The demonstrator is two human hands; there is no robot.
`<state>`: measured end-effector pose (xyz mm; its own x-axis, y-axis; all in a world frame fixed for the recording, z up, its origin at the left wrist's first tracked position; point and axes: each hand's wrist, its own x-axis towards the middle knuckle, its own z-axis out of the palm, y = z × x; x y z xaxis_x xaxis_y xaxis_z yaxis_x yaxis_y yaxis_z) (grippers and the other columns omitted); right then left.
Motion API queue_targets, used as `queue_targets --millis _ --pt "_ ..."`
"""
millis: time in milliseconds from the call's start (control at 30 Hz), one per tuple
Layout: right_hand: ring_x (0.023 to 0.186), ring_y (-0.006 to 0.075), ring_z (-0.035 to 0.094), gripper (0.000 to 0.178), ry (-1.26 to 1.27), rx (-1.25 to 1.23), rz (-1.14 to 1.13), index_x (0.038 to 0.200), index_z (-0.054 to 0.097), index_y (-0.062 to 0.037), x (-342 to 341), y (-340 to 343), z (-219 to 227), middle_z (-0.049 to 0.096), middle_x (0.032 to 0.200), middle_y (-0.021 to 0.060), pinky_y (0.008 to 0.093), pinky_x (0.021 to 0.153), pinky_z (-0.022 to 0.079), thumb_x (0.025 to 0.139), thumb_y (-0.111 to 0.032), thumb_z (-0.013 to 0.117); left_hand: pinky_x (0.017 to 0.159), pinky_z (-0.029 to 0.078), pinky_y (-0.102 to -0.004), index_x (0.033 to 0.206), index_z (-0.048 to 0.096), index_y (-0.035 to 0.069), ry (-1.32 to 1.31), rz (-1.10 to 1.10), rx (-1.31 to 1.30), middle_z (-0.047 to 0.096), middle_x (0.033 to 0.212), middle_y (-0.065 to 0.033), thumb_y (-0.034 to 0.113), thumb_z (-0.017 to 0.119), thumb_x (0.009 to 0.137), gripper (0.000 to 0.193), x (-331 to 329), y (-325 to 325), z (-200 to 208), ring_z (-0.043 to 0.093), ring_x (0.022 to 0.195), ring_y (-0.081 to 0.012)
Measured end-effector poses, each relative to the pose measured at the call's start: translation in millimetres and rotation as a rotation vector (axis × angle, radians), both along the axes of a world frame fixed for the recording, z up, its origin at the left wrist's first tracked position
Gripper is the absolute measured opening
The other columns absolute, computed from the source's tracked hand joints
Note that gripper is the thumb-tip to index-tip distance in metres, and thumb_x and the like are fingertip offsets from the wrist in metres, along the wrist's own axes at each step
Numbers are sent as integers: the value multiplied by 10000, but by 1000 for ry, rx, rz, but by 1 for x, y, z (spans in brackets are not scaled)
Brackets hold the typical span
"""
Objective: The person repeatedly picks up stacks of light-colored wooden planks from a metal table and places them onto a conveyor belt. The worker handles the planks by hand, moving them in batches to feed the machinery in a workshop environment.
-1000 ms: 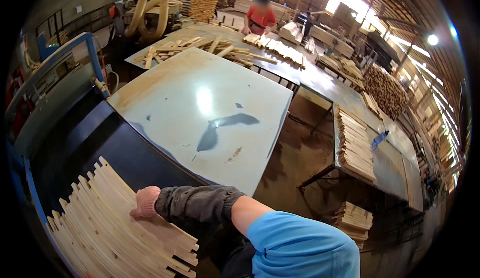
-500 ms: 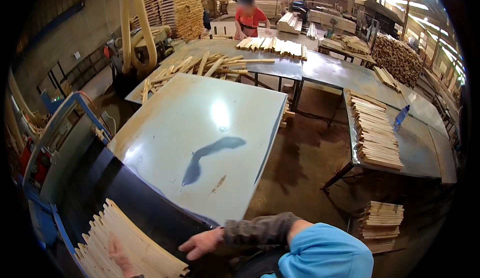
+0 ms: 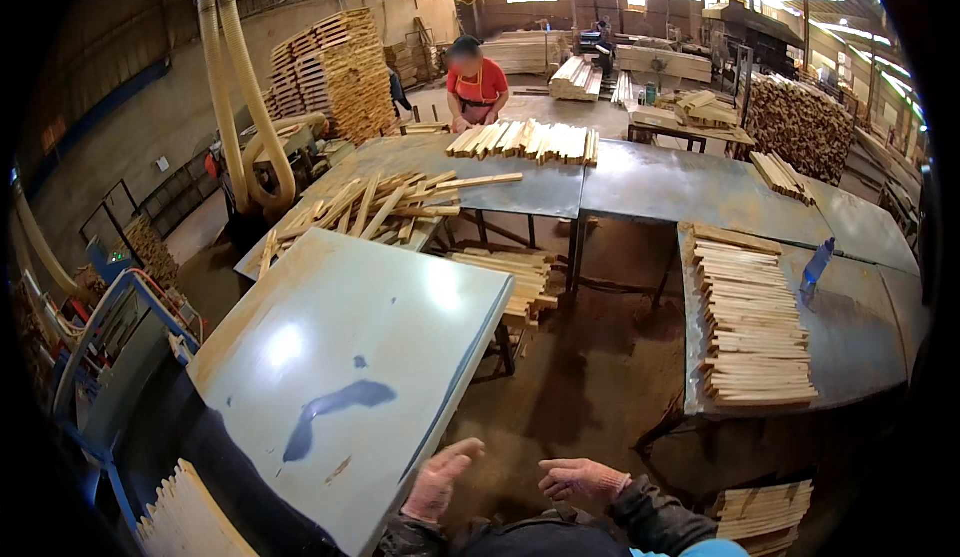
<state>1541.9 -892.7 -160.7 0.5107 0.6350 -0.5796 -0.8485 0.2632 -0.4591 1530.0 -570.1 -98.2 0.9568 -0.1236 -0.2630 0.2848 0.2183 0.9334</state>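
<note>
My left hand (image 3: pixel 440 479) hangs at the near corner of the pale grey table (image 3: pixel 400 297), fingers apart, holding nothing. My right hand (image 3: pixel 582 478) is just to its right over the dirt floor, fingers loosely spread and empty, with a dark sleeve behind it. A fanned stack of thin light wooden slats (image 3: pixel 190 517) lies at the lower left on a dark surface, apart from both hands. A dark stain (image 3: pixel 335 412) marks the table top.
A neat pile of slats (image 3: pixel 750 327) and a blue bottle (image 3: pixel 815 267) sit on the right-hand table. Loose slats (image 3: pixel 370 207) cover the far table. A person in a red shirt (image 3: pixel 476 82) works at the back. Dust hoses (image 3: pixel 235 87) rise at left. Another slat bundle (image 3: pixel 765 512) sits low right.
My left hand has come off the fanned slat stack and moved right to the table corner. My right hand has come into view. The camera has tilted up toward the far tables.
</note>
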Motion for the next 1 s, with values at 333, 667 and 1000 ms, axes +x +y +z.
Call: queue_targets --millis 333,667,1000 --pt "1197 297 706 688 -28 -112 -249 1664 334 21 89 -98 -87 694 1341 216 440 1041 588 1109 -238 645 1131 473 -286 1555 562 -9 435 -427 -49 660 1453 -66 218 643 1116 501 187 -140 -66 606 1297 -149" --pt "1045 202 707 696 47 -420 -442 1635 394 56 280 -221 -87 708 1256 129 323 913 594 1067 -204 701 1057 528 -310 1518 591 -25 355 -576 17 686 1409 -74 211 698 1067 519 444 -267 -135 654 1237 -168" --pt "1106 268 707 702 166 -516 -621 1637 405 43 418 -341 -134 697 1321 206 372 934 594 1069 -252 691 946 542 -306 1543 609 78 314 -968 385 729 1325 -69 378 689 1060 575 613 -416 -180 656 1094 -150"
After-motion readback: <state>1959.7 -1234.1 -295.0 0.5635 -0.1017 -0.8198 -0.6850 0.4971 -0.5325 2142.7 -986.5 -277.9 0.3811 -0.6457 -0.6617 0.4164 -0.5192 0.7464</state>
